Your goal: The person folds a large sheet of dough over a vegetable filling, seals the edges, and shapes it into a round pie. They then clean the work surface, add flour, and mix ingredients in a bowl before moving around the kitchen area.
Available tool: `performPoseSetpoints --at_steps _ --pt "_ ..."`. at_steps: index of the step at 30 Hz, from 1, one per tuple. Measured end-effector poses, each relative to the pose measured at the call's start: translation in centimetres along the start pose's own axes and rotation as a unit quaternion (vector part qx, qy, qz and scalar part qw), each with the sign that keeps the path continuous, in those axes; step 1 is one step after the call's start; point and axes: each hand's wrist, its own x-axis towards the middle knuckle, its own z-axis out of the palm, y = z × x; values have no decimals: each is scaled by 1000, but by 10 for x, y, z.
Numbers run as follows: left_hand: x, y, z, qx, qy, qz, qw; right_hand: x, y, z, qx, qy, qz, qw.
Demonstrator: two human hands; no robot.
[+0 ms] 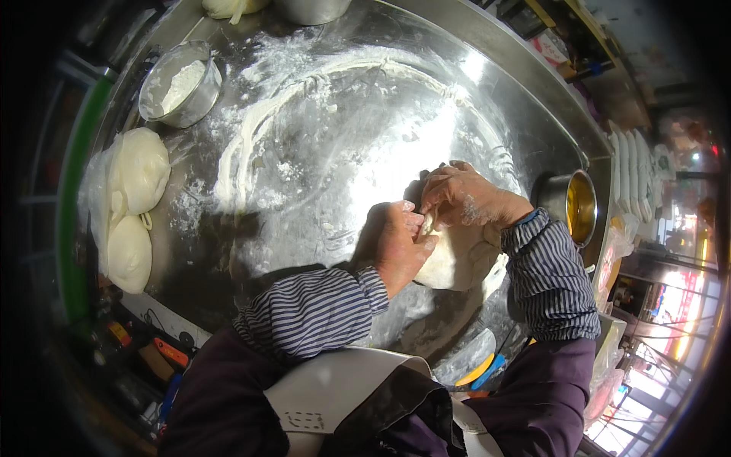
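Note:
A rounded piece of pale dough (pixel 457 260) lies on the floured metal worktop (pixel 308 188), right of its middle. My left hand (pixel 402 245) and my right hand (pixel 468 197) meet at the dough's upper left edge. A fold of dough stands up between their fingertips, and both hands pinch it. Part of the dough is hidden under my right hand and wrist. Striped sleeve covers reach from both wrists up the forearms.
At the left lie bagged lumps of dough (pixel 140 171), below a metal bowl of flour (pixel 181 85). A metal pot with yellow liquid (pixel 571 205) stands by the right rim. Dough scrapers (pixel 477 365) lie near my apron (pixel 342 377). A raised metal wall (pixel 514 51) borders the worktop.

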Motion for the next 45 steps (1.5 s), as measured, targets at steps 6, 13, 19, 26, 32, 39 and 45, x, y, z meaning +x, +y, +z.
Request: performPoseSetpoints --at_steps 6,13,19,26,32,39,45 --pt "-14 4 -17 17 -35 -12 999 2 -6 3 -47 -26 56 997" --pt "-40 4 -35 31 -107 -104 988 -2 -16 19 -84 -3 7 996" --pt "-49 4 -37 40 -105 -134 985 -6 -29 28 -53 127 -68 988" --pt "-52 1 -40 28 -128 -145 981 -5 -43 32 -97 40 -39 994" --pt "-54 -4 -46 0 -142 -157 977 -9 -61 47 -145 -5 -34 989" --pt "-59 -5 -55 -35 -119 -168 978 -22 -72 65 -147 98 -40 983" --pt "-49 6 -69 30 -124 -113 985 -30 -86 86 -149 159 26 976"
